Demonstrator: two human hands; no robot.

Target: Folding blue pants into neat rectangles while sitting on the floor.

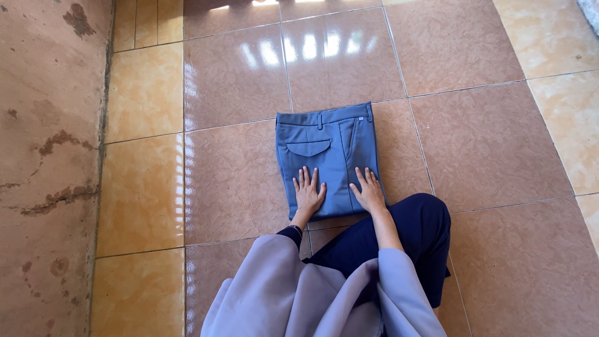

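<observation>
Folded blue trousers (327, 159) flat on tiled floor (486, 143), compact rectangle, waistband far from hands. Left hand (308, 192) and right hand (369, 192) flat, fingers spread, pressing near edge, gripping nothing. Folding looks done; only smoothing left.

A loose, pale lilac-grey fabric garment (312, 299) drapes across the lower middle of the frame. Dark navy trousers (412, 237) cover the leg at lower right. A dark cuff (291, 232) edges the left wrist.
</observation>
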